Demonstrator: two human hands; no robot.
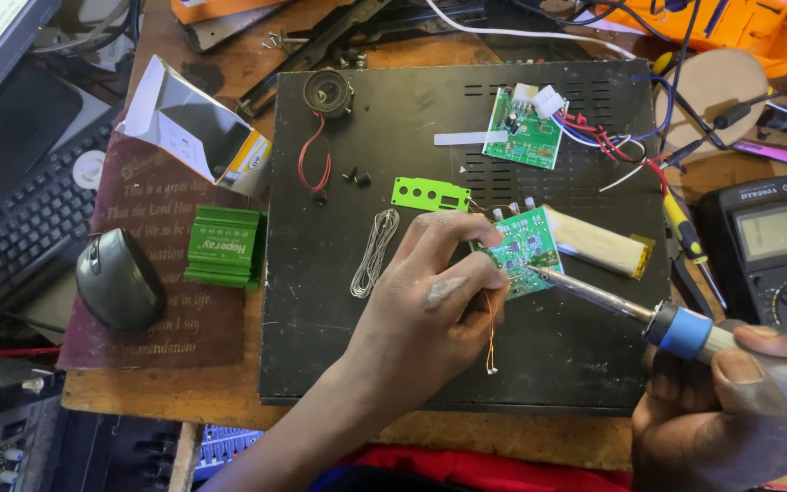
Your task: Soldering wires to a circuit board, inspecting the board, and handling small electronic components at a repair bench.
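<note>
Left hand (434, 296) pinching thin coppery wire (491, 342) against a small green circuit board (526, 260) just past the fingertips. Right hand (740, 405) clenched round the blue-collared soldering iron (685, 330), metal tip touching that board. Beyond: flat silvery battery pack (598, 241). Beneath: matte black metal case (393, 319). Leftward: coiled grey solder (373, 251).

Even, bright light, soft shadows, sharp centre, slight bending toward the edges.

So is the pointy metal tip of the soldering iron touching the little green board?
Touching. The head view shows the soldering iron, held in the right hand, with its tip resting on the green circuit board that the left hand steadies.
</note>
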